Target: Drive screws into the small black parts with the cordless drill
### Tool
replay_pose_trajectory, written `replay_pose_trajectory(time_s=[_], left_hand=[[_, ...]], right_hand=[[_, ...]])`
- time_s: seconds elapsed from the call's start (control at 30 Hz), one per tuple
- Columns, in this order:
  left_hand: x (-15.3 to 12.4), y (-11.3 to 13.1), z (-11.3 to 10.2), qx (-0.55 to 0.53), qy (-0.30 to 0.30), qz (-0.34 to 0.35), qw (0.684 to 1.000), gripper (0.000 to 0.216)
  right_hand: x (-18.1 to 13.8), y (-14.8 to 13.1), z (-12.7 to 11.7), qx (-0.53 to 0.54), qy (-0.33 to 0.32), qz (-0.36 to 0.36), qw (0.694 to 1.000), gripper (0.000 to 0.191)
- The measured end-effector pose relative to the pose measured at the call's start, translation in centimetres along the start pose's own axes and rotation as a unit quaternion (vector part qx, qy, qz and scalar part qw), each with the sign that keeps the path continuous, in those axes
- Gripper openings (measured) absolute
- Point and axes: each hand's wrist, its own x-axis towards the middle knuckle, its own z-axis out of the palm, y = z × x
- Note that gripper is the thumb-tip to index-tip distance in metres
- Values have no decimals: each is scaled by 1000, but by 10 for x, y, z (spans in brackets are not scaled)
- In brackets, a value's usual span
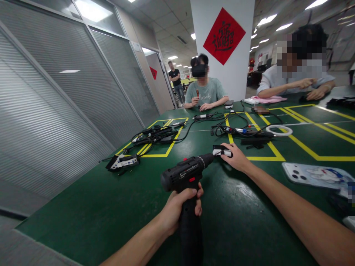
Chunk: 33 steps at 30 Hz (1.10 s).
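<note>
My left hand (177, 208) is wrapped round the grip of a black cordless drill (183, 173) with small red buttons. The drill's chuck points away to the right, and its front end comes close to a small black-and-white part (222, 151). That part is held by my right hand (234, 157), its fingers closed over the right side. Whether the bit touches the part, I cannot tell. A similar black-and-white piece (124, 162) lies on the table to the left, beside a few tiny screws.
Tangled black cables (158, 135) lie inside yellow tape lines on the green table (111, 207). Past my right hand are more cables, a pen-like tool (238, 130) and a white ring (279, 130). A phone (316, 175) rests at right. Two people sit across the table.
</note>
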Motion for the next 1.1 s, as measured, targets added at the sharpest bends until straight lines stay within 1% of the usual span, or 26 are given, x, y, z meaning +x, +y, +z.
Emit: replay_pose_trajectory(time_s=[0.37,0.63,1.1], left_hand=[[-1,1,1,-5,5,-4,1000,19],[0,0,1,-10,-6,-3,1000,19],[-1,1,1,-11,-2,-8,1000,18]], right_hand=[[-1,3,1,6,-2,5,1000,49],[-2,2,2,-7,-4,15,1000,49],[-1,5,3,-11,-3,9,1000,48]])
